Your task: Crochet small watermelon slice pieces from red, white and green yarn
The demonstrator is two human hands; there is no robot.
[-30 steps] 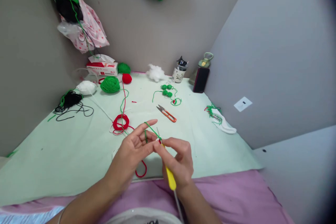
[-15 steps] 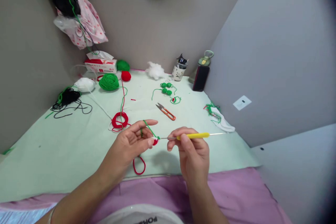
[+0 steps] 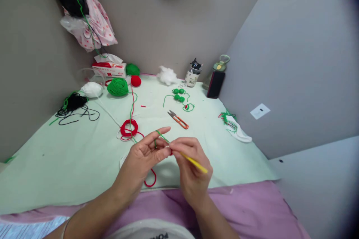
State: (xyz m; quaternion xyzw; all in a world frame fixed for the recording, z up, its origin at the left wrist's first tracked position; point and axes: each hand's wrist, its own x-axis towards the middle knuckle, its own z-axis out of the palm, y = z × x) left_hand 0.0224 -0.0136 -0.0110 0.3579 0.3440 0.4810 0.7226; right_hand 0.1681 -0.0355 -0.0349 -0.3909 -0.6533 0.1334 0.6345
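Note:
My left hand [image 3: 151, 151] pinches a small red and white crochet piece [image 3: 169, 151], mostly covered by fingers. Green yarn [image 3: 162, 136] runs over its raised index finger down to the piece. In my right hand [image 3: 193, 164] is a crochet hook with a yellow handle [image 3: 196, 163]; the handle slants down to the right, and the hook's tip is hidden at the piece between both hands. A loop of red yarn [image 3: 150, 186] hangs below my left hand onto the table.
Orange thread snips [image 3: 179, 120] lie beyond the hands, with small green crocheted pieces [image 3: 178, 98] behind. A red yarn coil [image 3: 129, 128] is at left. Farther back are a green yarn ball [image 3: 117, 87], white stuffing [image 3: 167, 75], a cup of tools [image 3: 193, 76] and a phone [image 3: 215, 84].
My right hand has moved left to meet my left hand. The hook has swung from nearly level to slanting down to the right, and its metal shaft has gone from sight.

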